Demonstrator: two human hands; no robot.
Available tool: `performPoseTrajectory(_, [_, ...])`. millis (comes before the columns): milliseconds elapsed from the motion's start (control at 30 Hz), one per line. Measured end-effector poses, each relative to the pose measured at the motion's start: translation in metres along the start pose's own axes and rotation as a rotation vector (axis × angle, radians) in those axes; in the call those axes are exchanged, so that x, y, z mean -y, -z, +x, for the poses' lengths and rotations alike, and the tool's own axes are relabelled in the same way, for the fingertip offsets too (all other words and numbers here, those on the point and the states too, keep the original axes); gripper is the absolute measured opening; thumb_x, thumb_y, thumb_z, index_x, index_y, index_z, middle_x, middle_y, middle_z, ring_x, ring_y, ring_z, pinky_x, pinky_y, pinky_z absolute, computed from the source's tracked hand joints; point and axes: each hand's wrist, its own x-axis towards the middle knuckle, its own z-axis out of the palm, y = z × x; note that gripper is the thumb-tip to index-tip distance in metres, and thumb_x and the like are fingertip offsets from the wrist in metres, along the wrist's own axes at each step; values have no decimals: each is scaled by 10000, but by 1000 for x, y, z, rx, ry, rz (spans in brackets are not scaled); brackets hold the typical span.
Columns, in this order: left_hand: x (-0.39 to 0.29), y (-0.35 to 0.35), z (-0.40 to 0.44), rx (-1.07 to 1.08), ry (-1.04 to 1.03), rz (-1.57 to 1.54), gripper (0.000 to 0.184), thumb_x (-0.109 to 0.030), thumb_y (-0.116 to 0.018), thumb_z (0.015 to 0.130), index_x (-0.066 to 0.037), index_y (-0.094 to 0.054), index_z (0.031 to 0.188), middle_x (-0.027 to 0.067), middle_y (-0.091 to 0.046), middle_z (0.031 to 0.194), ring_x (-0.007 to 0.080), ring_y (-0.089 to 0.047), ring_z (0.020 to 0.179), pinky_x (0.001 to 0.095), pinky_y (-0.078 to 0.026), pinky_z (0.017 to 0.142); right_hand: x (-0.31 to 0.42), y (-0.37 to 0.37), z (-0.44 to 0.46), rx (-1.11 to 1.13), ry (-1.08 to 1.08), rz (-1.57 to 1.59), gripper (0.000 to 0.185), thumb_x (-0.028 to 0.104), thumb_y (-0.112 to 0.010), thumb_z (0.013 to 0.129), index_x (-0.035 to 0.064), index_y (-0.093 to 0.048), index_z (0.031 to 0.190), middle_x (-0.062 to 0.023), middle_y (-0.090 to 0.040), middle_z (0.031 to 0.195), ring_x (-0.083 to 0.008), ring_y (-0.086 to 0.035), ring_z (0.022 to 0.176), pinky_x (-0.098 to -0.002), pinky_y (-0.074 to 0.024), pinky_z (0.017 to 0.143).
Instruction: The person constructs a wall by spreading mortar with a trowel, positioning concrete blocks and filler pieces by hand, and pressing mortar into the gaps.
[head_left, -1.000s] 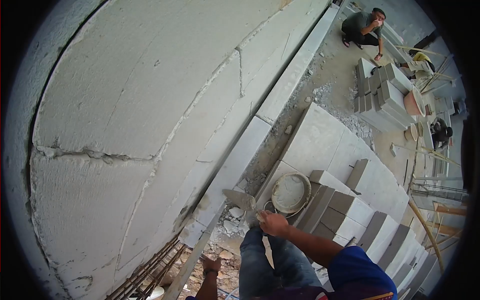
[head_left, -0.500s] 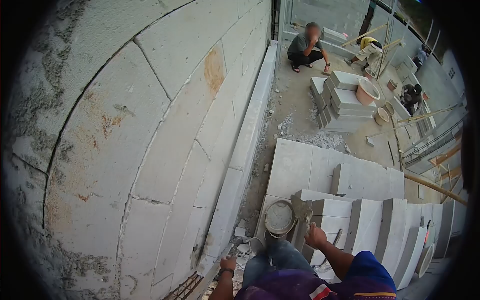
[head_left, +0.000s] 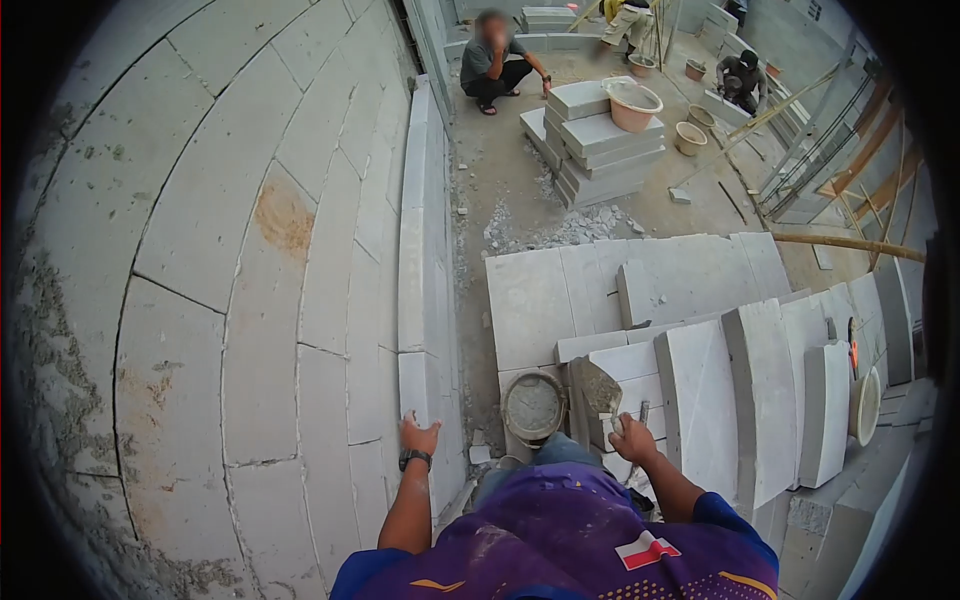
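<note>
My right hand is wrapped round the handle of a trowel, whose blade carries grey mortar and points away from me. A round bucket of wet grey mortar stands left of the trowel, just in front of my legs. My left hand, with a dark band on its wrist, has thumb and fingers apart at the near end of a pale block. That block lies along the foot of the block wall. The hand appears to touch it.
Stacked pale blocks fill my right side, with a tub beyond. Ahead, a block pile bears a pink tub. Rubble litters the floor. A person squats near the wall; others work farther back.
My view has swung, so the wall and blocks sit differently. My left hand has reached forward to the block by the wall, its fingers opening. The trowel stays in my right hand.
</note>
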Motion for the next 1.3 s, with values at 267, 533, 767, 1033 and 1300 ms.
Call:
performPoseTrajectory(267, [-48, -23, 8, -50, -237, 100, 997, -165, -868, 723, -13, -319, 1541, 286, -509, 1433, 366, -560, 1281, 401, -465, 1065, -52, 50, 14, -161, -194, 43, 484, 352, -613, 855, -18, -538, 1158, -308, -681, 930, -508, -655, 884, -568, -524, 793])
performPoseTrajectory(533, [-58, -23, 70, 281, 21, 170, 889, -367, -793, 817, 104, -406, 1465, 332, -515, 1421, 415, -510, 1343, 416, -411, 1120, -23, 74, 70, -198, -294, 136, 515, 359, -659, 842, -25, -529, 1160, -303, -679, 906, -506, -657, 881, -564, -524, 796])
performPoseTrajectory(767, [-90, -54, 171, 635, 226, 376, 863, -441, -773, 808, 95, -484, 1419, 306, -563, 1384, 382, -546, 1319, 390, -431, 1104, 18, 91, 177, -107, -374, 190, 512, 375, -671, 842, -17, -535, 1143, -299, -674, 907, -491, -655, 898, -550, -514, 798])
performPoseTrajectory(1033, [-278, -120, 426, 773, -144, 93, 668, -352, -751, 881, 85, -547, 1343, 229, -678, 1252, 324, -656, 1172, 372, -513, 961, 114, 164, 306, -252, -538, 325, 500, 396, -666, 843, -2, -545, 1120, -285, -672, 895, -479, -657, 891, -546, -510, 796])
performPoseTrajectory(1300, [-501, -103, 506, 744, -80, -476, 544, -249, -752, 906, 38, -543, 1319, 115, -707, 1134, 190, -698, 932, 297, -548, 712, 107, 197, 365, -309, -687, 337, 537, 399, -645, 838, -6, -537, 1175, -287, -680, 950, -470, -661, 943, -535, -516, 844])
